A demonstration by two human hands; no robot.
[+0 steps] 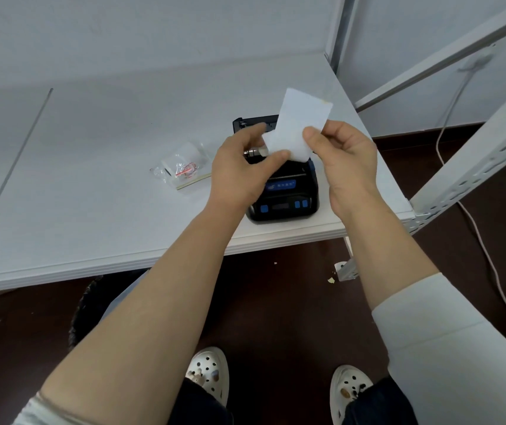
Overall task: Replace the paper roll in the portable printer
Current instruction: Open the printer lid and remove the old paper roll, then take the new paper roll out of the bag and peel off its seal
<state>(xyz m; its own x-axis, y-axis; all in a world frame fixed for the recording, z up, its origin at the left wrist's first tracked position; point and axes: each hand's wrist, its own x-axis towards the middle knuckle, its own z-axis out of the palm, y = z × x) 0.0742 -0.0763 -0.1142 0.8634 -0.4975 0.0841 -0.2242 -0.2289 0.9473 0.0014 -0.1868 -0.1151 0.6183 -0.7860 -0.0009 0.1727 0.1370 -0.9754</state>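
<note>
Paper strip held over open printer

Head view: paper strip [299, 124] pinched at its lower end by left hand [242, 170] and right hand [346, 167], long axis running up and away, free end pointing far-right. Printer [285, 194] sits just beneath hands on table [92, 179], lid open at back. Plastic bag [184, 167] lies left.

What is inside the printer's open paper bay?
Past the left hand, only a metal roller end shows in the printer. Hands and paper strip cover the rest.
</note>
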